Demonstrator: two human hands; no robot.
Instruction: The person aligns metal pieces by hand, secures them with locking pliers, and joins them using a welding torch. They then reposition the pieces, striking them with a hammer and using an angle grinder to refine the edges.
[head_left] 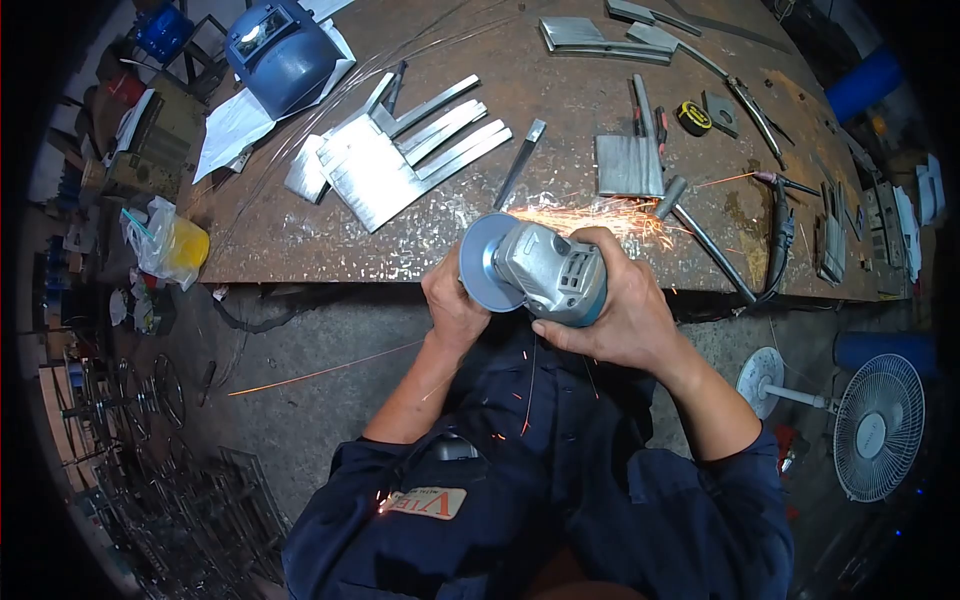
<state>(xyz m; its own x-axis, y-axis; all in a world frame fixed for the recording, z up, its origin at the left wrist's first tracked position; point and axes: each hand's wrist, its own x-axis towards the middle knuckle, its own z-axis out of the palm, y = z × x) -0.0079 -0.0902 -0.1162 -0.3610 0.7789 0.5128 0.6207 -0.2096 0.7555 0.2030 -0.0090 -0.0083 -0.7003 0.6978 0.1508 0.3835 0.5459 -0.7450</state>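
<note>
My right hand (pixel 640 315) is wrapped around the body of an angle grinder (pixel 545 265) at the near edge of the metal workbench. The grinder's round disc (pixel 482 262) faces left, and orange sparks (pixel 600 217) spray from it to the right over the bench. Close against the disc is my left hand (pixel 452 300), its fingers curled and partly hidden behind it. What the left hand grips is out of sight. Beyond the disc, a narrow metal strip (pixel 522 160) lies on the bench.
Metal plates with bars (pixel 370 180) lie at the left of the workbench (pixel 290 240), near a welding mask (pixel 285 60). To the right are a hammer (pixel 710 245), a flat plate (pixel 628 165), a tape measure (pixel 693 118) and a welding holder (pixel 780 220). A fan (pixel 878 428) stands at lower right.
</note>
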